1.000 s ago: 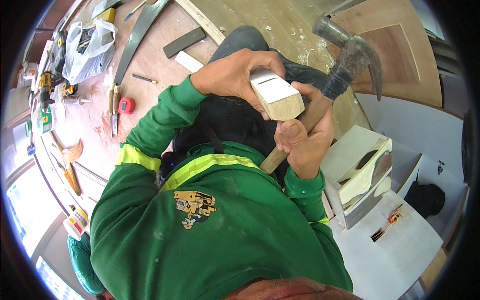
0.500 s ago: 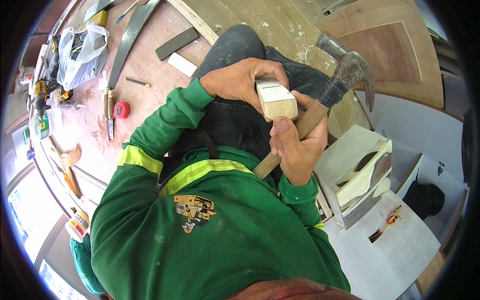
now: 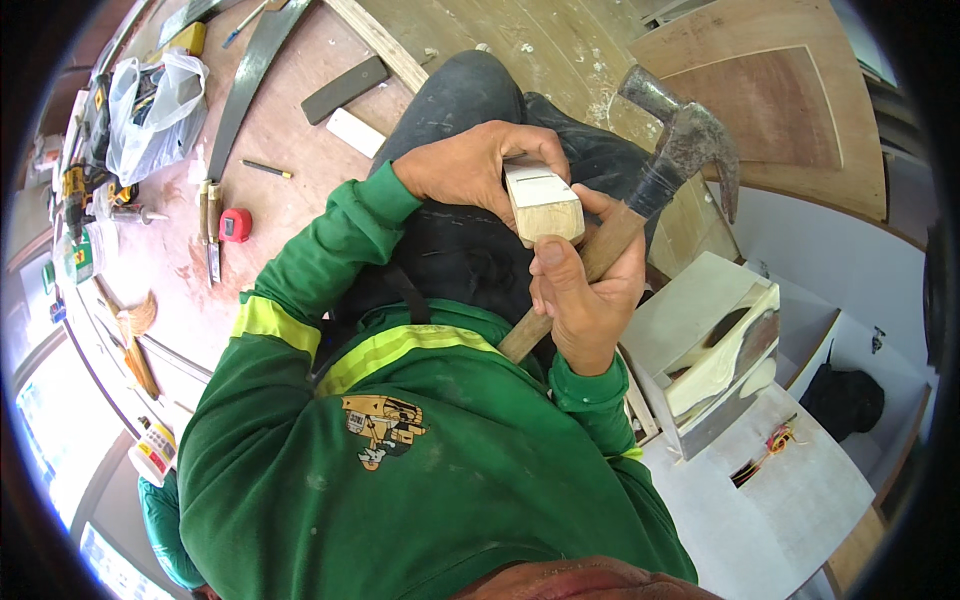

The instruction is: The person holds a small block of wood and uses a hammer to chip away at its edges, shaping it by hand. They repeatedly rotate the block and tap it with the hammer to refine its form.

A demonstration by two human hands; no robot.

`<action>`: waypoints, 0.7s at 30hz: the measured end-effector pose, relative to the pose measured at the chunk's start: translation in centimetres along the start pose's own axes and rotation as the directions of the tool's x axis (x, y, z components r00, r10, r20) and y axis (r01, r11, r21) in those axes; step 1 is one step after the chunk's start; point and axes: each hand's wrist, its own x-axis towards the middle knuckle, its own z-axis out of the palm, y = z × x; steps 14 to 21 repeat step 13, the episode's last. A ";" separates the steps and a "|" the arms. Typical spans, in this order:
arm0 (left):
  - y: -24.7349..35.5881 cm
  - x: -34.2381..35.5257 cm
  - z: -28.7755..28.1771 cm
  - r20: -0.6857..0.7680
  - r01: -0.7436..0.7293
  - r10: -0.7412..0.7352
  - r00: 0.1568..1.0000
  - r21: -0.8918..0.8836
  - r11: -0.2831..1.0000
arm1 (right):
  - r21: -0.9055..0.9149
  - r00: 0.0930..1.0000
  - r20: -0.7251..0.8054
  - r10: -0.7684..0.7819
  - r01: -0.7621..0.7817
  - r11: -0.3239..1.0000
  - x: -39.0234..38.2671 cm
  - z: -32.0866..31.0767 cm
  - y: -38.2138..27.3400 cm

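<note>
A short wooden block (image 3: pixel 550 218) with a white upper face and a thin dark line across it is held over my lap. My left hand (image 3: pixel 462 168) is closed round its far end and left side. In my right hand (image 3: pixel 592 312) lies the wooden handle of a claw hammer (image 3: pixel 614 242), gripped between palm and fingers, its steel head up at the right and its butt against my waist. The thumb of that hand presses the near end of the block, and its fingertips reach the block's right side.
On the worktop at left are a handsaw (image 3: pixel 250 85), red tape measure (image 3: pixel 235 225), chisels (image 3: pixel 210 235), pencil (image 3: pixel 266 168), dark sharpening stone (image 3: pixel 344 89), white strip (image 3: pixel 355 132) and plastic bag (image 3: pixel 157 115). Beside my right arm stand a box-like panel piece (image 3: pixel 700 320) and a white board (image 3: pixel 770 500) with wires.
The whole scene has shifted slightly left in view. Both hands keep the same grip on the block and hammer, with hardly any other movement.
</note>
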 end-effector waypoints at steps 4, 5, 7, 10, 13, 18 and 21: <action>-0.2 0.1 -0.3 0.024 0.013 -0.013 1.000 -0.023 1.000 | -0.018 1.000 -0.008 0.003 -0.003 1.000 0.2 0.0 0.2; -0.3 0.2 -0.4 0.027 0.014 -0.013 1.000 -0.019 1.000 | -0.024 1.000 -0.001 0.011 -0.011 1.000 0.2 0.0 0.2; -0.5 0.2 -0.5 0.028 0.018 -0.017 0.999 -0.041 0.999 | -0.034 1.000 0.011 0.028 -0.028 0.999 0.4 -0.2 0.3; -0.9 0.1 -0.7 0.019 0.014 -0.013 1.000 -0.053 0.999 | -0.028 0.999 0.034 0.029 -0.028 0.999 0.6 -0.5 0.6; -0.4 0.1 -1.3 0.029 -0.050 0.047 0.999 0.137 0.989 | -0.050 0.997 0.047 0.061 -0.059 0.997 0.6 -1.0 0.5; -0.4 0.1 -1.3 0.029 -0.050 0.047 0.999 0.137 0.989 | -0.050 0.997 0.047 0.061 -0.059 0.997 0.6 -1.0 0.5; -0.4 0.1 -1.3 0.029 -0.050 0.047 0.999 0.137 0.989 | -0.050 0.997 0.047 0.061 -0.059 0.997 0.6 -1.0 0.5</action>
